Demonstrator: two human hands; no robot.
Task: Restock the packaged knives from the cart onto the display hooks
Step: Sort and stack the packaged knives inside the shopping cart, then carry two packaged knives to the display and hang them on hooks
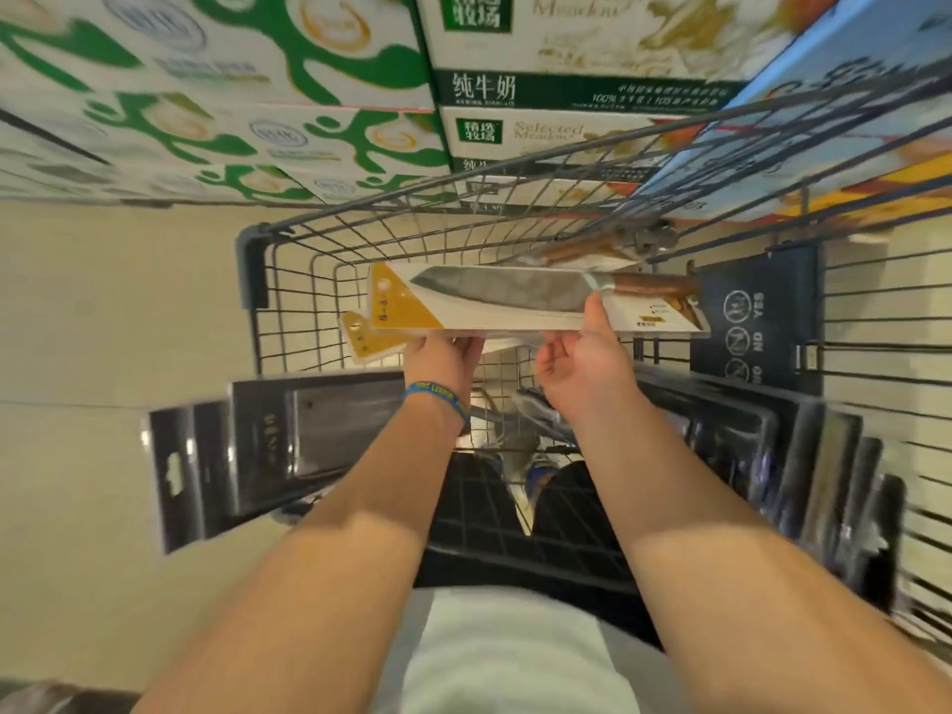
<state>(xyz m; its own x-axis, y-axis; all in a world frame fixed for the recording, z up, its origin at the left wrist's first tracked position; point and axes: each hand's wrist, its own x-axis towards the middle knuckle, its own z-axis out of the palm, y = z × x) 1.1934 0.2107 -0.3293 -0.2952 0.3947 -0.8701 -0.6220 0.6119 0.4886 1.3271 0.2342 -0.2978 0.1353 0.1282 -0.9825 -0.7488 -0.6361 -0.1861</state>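
A small stack of yellow-and-white packaged knives was held flat above the middle of the cart, judged to have been lifted for carrying to the hooks. The left hand was curled under the stack's near edge. The right hand was cupped beneath it with the thumb pressed on top, so the slippery cards were probably kept squared together.

Two such packs could be counted in the hands: the top one, and a second pack offset beneath it toward the cart's left side. A third knife with a wooden handle was seen near the cart's far right corner.

Black packs overlapped at the near left corner, about three. More were blurred at the near right and could not be counted. No display hooks could be made out.
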